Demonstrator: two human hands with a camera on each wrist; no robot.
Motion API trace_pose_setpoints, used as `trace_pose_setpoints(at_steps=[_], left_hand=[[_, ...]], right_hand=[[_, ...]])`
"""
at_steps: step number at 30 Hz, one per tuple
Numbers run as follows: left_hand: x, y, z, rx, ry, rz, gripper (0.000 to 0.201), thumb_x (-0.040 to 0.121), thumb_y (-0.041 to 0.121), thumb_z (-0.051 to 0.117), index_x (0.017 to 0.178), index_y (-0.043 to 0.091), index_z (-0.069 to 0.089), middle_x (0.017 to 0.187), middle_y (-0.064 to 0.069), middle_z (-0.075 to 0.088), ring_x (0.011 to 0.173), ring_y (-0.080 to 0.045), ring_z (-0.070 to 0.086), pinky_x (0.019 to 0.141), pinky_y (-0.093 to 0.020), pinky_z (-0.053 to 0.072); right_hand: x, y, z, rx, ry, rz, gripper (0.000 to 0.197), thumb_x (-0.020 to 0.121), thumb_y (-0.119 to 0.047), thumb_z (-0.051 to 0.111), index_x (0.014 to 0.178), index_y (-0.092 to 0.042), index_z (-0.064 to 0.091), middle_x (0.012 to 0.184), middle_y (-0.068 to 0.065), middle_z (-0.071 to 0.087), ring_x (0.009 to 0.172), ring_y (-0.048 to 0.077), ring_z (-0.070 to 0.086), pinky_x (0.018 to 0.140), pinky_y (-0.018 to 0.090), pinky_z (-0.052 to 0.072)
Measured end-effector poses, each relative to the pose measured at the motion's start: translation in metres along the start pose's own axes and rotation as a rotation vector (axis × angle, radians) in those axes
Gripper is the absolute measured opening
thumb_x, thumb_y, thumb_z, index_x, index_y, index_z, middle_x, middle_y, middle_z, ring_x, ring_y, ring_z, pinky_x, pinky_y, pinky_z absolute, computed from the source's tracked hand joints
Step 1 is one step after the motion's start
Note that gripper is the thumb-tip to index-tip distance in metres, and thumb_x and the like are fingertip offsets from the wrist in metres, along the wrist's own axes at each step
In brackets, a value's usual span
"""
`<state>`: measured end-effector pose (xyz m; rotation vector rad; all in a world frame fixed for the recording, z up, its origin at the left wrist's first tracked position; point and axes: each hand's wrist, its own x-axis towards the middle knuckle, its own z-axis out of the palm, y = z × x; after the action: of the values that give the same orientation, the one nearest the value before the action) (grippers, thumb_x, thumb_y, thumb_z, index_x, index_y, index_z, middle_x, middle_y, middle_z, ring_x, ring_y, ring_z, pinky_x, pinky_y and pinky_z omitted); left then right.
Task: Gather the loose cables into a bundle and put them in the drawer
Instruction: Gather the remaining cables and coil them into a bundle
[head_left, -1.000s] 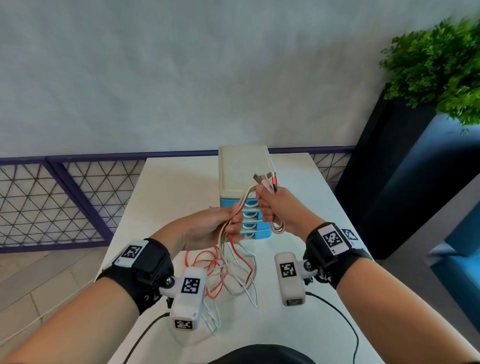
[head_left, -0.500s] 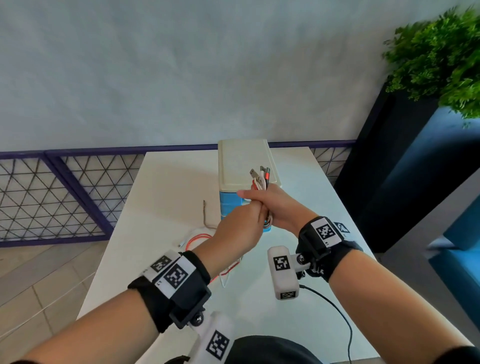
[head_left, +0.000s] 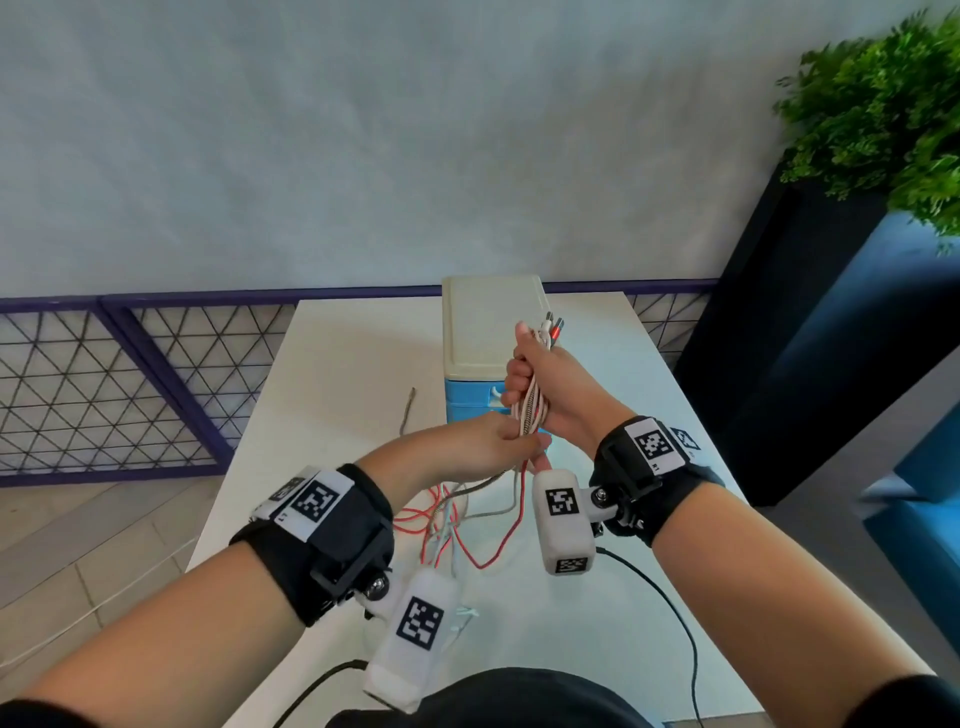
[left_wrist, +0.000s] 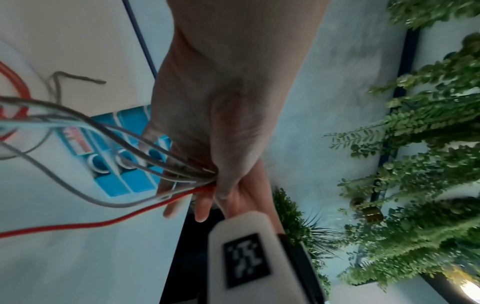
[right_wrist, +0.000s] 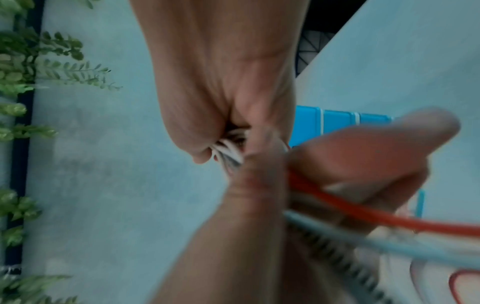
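My right hand (head_left: 540, 387) holds a bundle of cables (head_left: 531, 410) upright in its fist, with the plug ends (head_left: 553, 326) sticking out above the thumb. Just below it my left hand (head_left: 498, 441) pinches the same strands, red, white and grey, between thumb and fingers (left_wrist: 205, 207). The loose lengths (head_left: 457, 525) hang down to the white table (head_left: 353, 364) in loops. Behind the hands stands the small drawer unit (head_left: 491, 322), cream on top with blue drawers (left_wrist: 122, 160), all closed. In the right wrist view the fist (right_wrist: 228, 123) grips white strands and the left hand's thumb (right_wrist: 262, 181) crosses in front.
A short brown cord (head_left: 408, 410) lies alone on the table left of the drawer unit. A dark planter with a green plant (head_left: 883, 114) stands at the right. A purple mesh railing (head_left: 130, 384) runs behind the table. A black lead (head_left: 670, 608) trails near the front edge.
My left hand has come back down from beside the right fist and now pinches the strands just under it. The right hand has risen a little with the bundle.
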<state>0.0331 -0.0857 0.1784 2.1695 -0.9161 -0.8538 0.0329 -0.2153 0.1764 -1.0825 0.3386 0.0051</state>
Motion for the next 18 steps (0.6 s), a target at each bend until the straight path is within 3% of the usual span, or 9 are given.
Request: trace_pose_setpoints(at_steps=[1, 2, 3, 4, 5, 6, 11, 14, 18], left_hand=[[0.0, -0.003, 0.001, -0.014, 0.004, -0.01, 0.041, 0.096, 0.047, 0.038, 0.095, 0.022, 0.071, 0.102, -0.01, 0.066, 0.094, -0.02, 0.059, 0.094, -0.033, 0.043], [0.0, -0.007, 0.003, -0.039, 0.016, 0.002, 0.04, 0.096, 0.047, 0.039, 0.097, 0.024, 0.071, 0.102, -0.009, 0.068, 0.096, -0.02, 0.06, 0.095, -0.029, 0.043], [-0.001, -0.008, 0.005, -0.064, 0.032, 0.023, 0.038, 0.097, 0.044, 0.04, 0.099, 0.022, 0.071, 0.091, -0.005, 0.068, 0.087, -0.014, 0.061, 0.087, -0.017, 0.045], [-0.001, -0.008, 0.009, -0.086, 0.055, 0.043, 0.035, 0.098, 0.039, 0.041, 0.097, 0.017, 0.069, 0.076, 0.002, 0.063, 0.071, -0.007, 0.056, 0.07, -0.009, 0.043], [-0.002, -0.008, 0.013, -0.108, 0.082, 0.072, 0.032, 0.099, 0.034, 0.042, 0.093, 0.012, 0.065, 0.066, 0.005, 0.053, 0.059, -0.005, 0.046, 0.058, -0.009, 0.037], [-0.002, -0.01, 0.017, -0.14, 0.103, 0.104, 0.03, 0.099, 0.03, 0.042, 0.089, 0.009, 0.061, 0.066, 0.005, 0.048, 0.057, -0.005, 0.04, 0.055, -0.012, 0.034], [0.001, -0.025, 0.027, -0.122, 0.151, 0.184, 0.027, 0.099, 0.033, 0.039, 0.075, 0.026, 0.047, 0.069, 0.002, 0.048, 0.063, -0.011, 0.042, 0.058, -0.017, 0.035], [0.003, -0.032, 0.025, -0.104, 0.141, 0.199, 0.026, 0.096, 0.035, 0.045, 0.077, 0.018, 0.05, 0.064, 0.003, 0.048, 0.057, -0.01, 0.041, 0.058, -0.019, 0.037], [0.004, -0.046, 0.027, -0.309, 0.093, 0.189, 0.027, 0.093, 0.036, 0.052, 0.084, 0.01, 0.049, 0.064, 0.005, 0.039, 0.053, -0.01, 0.038, 0.054, -0.021, 0.04]], right_hand=[[0.0, 0.001, 0.002, 0.079, 0.004, 0.008, 0.038, 0.095, -0.041, 0.053, 0.068, -0.019, 0.038, 0.057, -0.003, 0.028, 0.044, 0.008, 0.037, 0.046, 0.023, 0.044], [0.001, 0.001, 0.004, 0.152, 0.007, 0.019, 0.039, 0.095, -0.042, 0.054, 0.067, -0.019, 0.039, 0.055, -0.003, 0.031, 0.044, 0.009, 0.039, 0.048, 0.025, 0.048], [0.0, 0.0, 0.007, 0.216, 0.011, 0.033, 0.04, 0.094, -0.043, 0.054, 0.066, -0.018, 0.041, 0.054, -0.003, 0.033, 0.044, 0.009, 0.041, 0.051, 0.027, 0.051], [0.0, -0.001, 0.008, 0.278, 0.013, 0.048, 0.041, 0.094, -0.044, 0.054, 0.065, -0.017, 0.041, 0.053, -0.003, 0.035, 0.043, 0.01, 0.042, 0.052, 0.028, 0.053], [-0.001, -0.002, 0.01, 0.328, 0.013, 0.059, 0.042, 0.094, -0.045, 0.054, 0.065, -0.017, 0.042, 0.051, -0.003, 0.036, 0.042, 0.01, 0.043, 0.051, 0.028, 0.053], [-0.001, -0.003, 0.012, 0.362, 0.008, 0.062, 0.042, 0.093, -0.046, 0.054, 0.065, -0.017, 0.042, 0.05, -0.003, 0.037, 0.04, 0.009, 0.042, 0.049, 0.026, 0.052], [-0.006, -0.01, 0.017, 0.261, -0.008, 0.041, 0.038, 0.094, -0.044, 0.053, 0.07, -0.016, 0.042, 0.051, -0.005, 0.032, 0.033, 0.003, 0.029, 0.032, 0.016, 0.032], [-0.006, -0.018, 0.009, 0.246, 0.003, 0.03, 0.037, 0.097, -0.042, 0.05, 0.071, -0.016, 0.042, 0.044, -0.007, 0.032, 0.03, 0.002, 0.027, 0.029, 0.015, 0.025], [-0.007, -0.033, 0.001, 0.267, 0.0, 0.022, 0.039, 0.097, -0.042, 0.048, 0.069, -0.016, 0.042, 0.041, -0.008, 0.032, 0.028, 0.002, 0.027, 0.028, 0.014, 0.023]])
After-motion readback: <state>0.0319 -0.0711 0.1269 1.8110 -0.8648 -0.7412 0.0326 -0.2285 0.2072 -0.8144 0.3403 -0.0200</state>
